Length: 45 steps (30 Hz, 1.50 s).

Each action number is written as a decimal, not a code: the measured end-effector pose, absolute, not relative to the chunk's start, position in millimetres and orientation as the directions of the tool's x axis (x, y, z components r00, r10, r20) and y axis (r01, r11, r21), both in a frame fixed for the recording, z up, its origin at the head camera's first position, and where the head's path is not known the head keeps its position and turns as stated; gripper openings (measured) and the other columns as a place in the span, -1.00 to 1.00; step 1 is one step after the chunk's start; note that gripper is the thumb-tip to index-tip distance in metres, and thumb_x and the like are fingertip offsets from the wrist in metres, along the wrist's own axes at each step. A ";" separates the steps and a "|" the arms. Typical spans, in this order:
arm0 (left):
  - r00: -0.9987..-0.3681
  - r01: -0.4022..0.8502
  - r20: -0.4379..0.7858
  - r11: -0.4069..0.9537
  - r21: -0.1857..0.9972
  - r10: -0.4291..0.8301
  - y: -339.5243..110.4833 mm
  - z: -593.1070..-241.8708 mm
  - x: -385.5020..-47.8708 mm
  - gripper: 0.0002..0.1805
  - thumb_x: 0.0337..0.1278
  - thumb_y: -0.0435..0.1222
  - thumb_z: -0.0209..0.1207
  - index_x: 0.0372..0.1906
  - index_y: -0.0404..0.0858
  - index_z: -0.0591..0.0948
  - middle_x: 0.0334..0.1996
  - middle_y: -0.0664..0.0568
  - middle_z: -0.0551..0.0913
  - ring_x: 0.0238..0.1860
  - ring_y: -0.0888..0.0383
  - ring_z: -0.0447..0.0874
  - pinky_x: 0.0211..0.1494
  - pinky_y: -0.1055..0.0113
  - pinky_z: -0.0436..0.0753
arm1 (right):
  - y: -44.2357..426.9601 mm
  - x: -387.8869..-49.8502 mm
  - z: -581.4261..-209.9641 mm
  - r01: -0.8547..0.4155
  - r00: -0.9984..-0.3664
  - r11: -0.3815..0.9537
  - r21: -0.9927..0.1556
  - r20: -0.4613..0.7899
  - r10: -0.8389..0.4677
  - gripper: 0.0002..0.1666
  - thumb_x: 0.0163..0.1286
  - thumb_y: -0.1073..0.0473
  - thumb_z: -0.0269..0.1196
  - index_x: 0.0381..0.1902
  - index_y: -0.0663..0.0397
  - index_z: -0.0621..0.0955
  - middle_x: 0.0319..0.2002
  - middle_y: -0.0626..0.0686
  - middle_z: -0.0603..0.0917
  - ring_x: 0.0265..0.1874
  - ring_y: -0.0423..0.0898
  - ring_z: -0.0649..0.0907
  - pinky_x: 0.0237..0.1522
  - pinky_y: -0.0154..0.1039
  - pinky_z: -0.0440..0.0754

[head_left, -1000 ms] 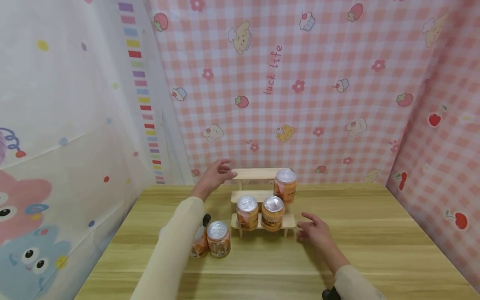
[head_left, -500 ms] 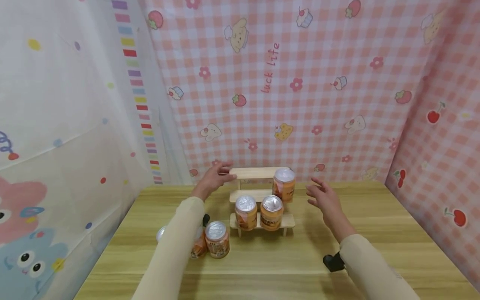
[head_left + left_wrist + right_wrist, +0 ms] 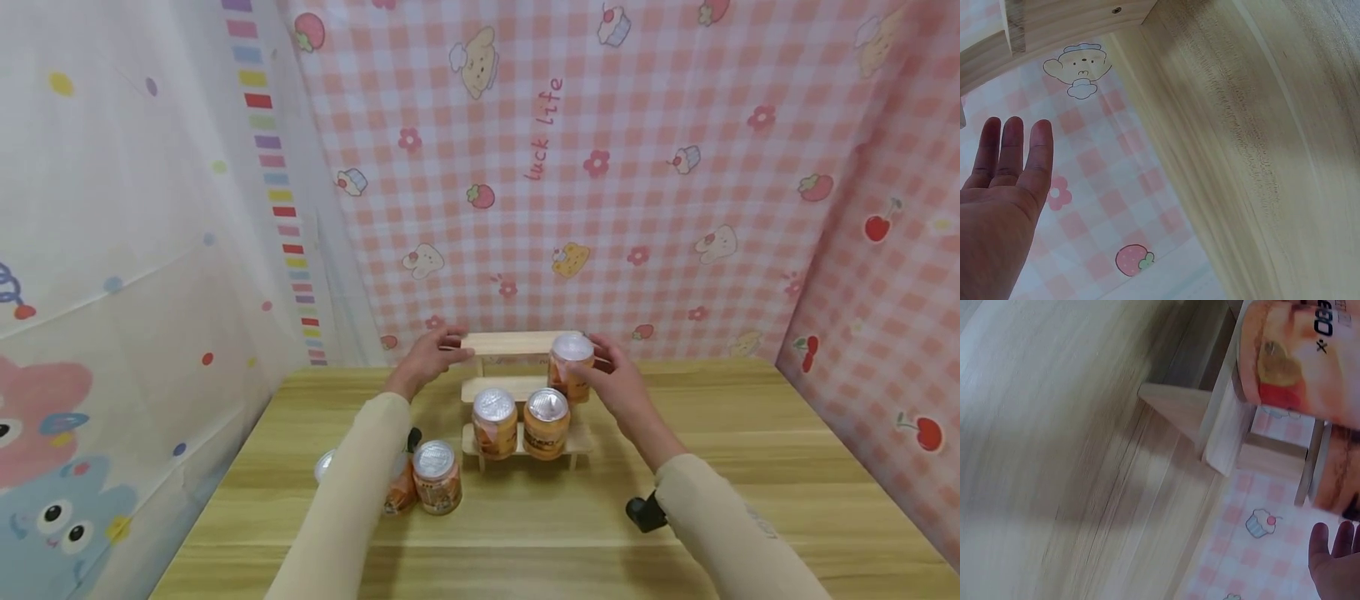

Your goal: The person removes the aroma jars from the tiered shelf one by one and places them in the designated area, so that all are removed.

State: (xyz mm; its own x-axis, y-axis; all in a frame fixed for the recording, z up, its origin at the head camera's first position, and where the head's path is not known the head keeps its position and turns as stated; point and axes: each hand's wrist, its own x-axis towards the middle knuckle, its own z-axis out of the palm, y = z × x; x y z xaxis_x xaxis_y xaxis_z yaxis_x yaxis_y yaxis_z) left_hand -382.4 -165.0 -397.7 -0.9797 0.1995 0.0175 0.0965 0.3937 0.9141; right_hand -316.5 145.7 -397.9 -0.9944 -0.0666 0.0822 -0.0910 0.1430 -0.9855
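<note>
A small three-tier wooden shelf [image 3: 502, 342] stands near the back of the table. On its lowest tier are two orange-labelled cans with silver lids, a left can [image 3: 494, 427] and a right can [image 3: 546, 427]. Another such can [image 3: 566, 383] sits on the right of the middle tier. My right hand [image 3: 617, 385] reaches around this upper can, thumb in front; in the right wrist view its fingers [image 3: 1319, 544] are extended close beside the can. My left hand [image 3: 431, 360] is at the top tier's left end, with straight fingers [image 3: 1040, 140]; contact is unclear.
Left of the shelf, several more cans stand on the wooden table [image 3: 712, 467], including a front can [image 3: 437, 479]; my left sleeve [image 3: 341, 500] partly covers others. A pink checked cloth [image 3: 660, 217] hangs close behind the shelf.
My right hand has moved up from beside the lowest tier, out to the right, then in to the middle-tier can. My left hand has stayed at the top tier's end.
</note>
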 end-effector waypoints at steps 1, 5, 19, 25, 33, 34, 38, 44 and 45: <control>-0.980 0.095 0.017 0.394 0.914 0.199 -164.9 -397.6 -382.1 -0.45 0.29 -0.20 0.29 0.31 -0.25 0.46 0.21 -0.20 0.51 0.24 -0.10 0.47 0.19 0.00 0.50 | 144.1 -316.5 -398.0 -0.097 -0.993 0.141 -0.985 0.087 -0.074 -0.08 0.36 0.06 0.35 0.54 0.07 0.17 0.39 0.23 0.31 0.34 0.15 0.36 0.31 0.10 0.34; -0.979 0.097 0.016 0.396 0.913 0.203 -165.3 -398.8 -381.8 -0.47 0.30 -0.18 0.28 0.31 -0.24 0.46 0.22 -0.19 0.51 0.25 -0.09 0.45 0.21 -0.02 0.49 | 141.2 -316.3 -398.7 -0.106 -0.992 0.151 -0.983 0.094 -0.081 -0.07 0.34 0.08 0.38 0.54 0.03 0.19 0.37 0.23 0.33 0.34 0.15 0.34 0.27 0.11 0.37; -0.981 0.074 -0.004 0.393 0.917 0.194 -166.2 -400.4 -381.4 -0.40 0.30 -0.14 0.28 0.37 -0.19 0.42 0.24 -0.19 0.49 0.22 -0.11 0.48 0.19 -0.03 0.50 | 139.2 -320.9 -403.9 -0.121 -0.992 0.211 -0.970 0.109 -0.064 -0.05 0.30 0.03 0.41 0.53 0.00 0.22 0.34 0.18 0.37 0.31 0.13 0.40 0.18 0.05 0.46; -0.982 0.061 -0.015 0.388 0.920 0.188 -166.9 -401.3 -380.6 -0.37 0.29 -0.13 0.28 0.40 -0.18 0.40 0.23 -0.19 0.48 0.22 -0.12 0.47 0.19 -0.05 0.49 | 141.2 -318.6 -399.8 -0.117 -0.993 0.221 -0.968 0.110 -0.040 -0.07 0.31 0.01 0.40 0.51 0.07 0.23 0.34 0.20 0.38 0.32 0.14 0.39 0.20 0.07 0.45; -0.985 0.055 -0.015 0.393 0.918 0.172 -165.4 -398.5 -376.9 -0.43 0.31 -0.18 0.28 0.36 -0.18 0.43 0.22 -0.20 0.49 0.20 -0.12 0.49 0.17 -0.02 0.50 | 149.8 -316.7 -390.8 -0.132 -0.990 0.234 -0.963 0.138 0.011 -0.07 0.27 -0.05 0.43 0.47 0.11 0.28 0.33 0.20 0.39 0.32 0.13 0.38 0.24 0.09 0.43; -0.986 0.052 -0.017 0.397 0.916 0.168 -165.4 -398.0 -376.5 -0.44 0.31 -0.18 0.27 0.35 -0.17 0.43 0.21 -0.20 0.50 0.20 -0.12 0.49 0.17 0.00 0.50 | 150.7 -316.1 -389.1 -0.134 -0.990 0.241 -0.961 0.142 0.012 -0.06 0.26 -0.06 0.43 0.47 0.09 0.28 0.32 0.19 0.40 0.31 0.12 0.39 0.24 0.08 0.43; -0.987 0.047 -0.021 0.405 0.913 0.161 -166.0 -397.5 -375.4 -0.45 0.30 -0.16 0.27 0.34 -0.15 0.44 0.22 -0.20 0.50 0.20 -0.12 0.50 0.18 -0.01 0.50 | 155.9 -313.5 -383.4 -0.147 -0.988 0.245 -0.958 0.156 0.017 -0.08 0.26 -0.05 0.43 0.46 0.09 0.30 0.29 0.19 0.41 0.28 0.11 0.42 0.22 0.05 0.45; -0.986 0.041 -0.027 0.390 0.920 0.167 -165.8 -398.4 -375.3 -0.41 0.29 -0.13 0.28 0.37 -0.12 0.43 0.21 -0.19 0.49 0.20 -0.12 0.48 0.21 -0.07 0.49 | 164.5 -303.3 -373.0 -0.148 -0.988 0.246 -0.958 0.155 0.011 -0.10 0.27 -0.05 0.42 0.44 0.12 0.31 0.28 0.18 0.41 0.26 0.09 0.43 0.18 -0.01 0.48; -0.985 0.041 -0.029 0.391 0.920 0.170 -165.6 -398.4 -375.4 -0.41 0.29 -0.12 0.28 0.38 -0.12 0.43 0.21 -0.19 0.49 0.20 -0.12 0.48 0.21 -0.08 0.48 | 165.5 -300.9 -370.8 -0.152 -0.987 0.253 -0.955 0.159 0.007 -0.10 0.27 -0.06 0.42 0.44 0.12 0.31 0.28 0.18 0.41 0.25 0.09 0.44 0.17 -0.03 0.49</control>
State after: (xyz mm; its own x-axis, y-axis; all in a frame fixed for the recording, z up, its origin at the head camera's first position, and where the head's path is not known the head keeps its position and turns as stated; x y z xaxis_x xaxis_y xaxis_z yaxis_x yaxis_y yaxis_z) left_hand -375.4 -165.6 -398.4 -0.9850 0.1701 -0.0286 0.0407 0.3907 0.9196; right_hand -300.9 165.5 -370.8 -0.9873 0.0073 0.1589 -0.1519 0.2530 -0.9555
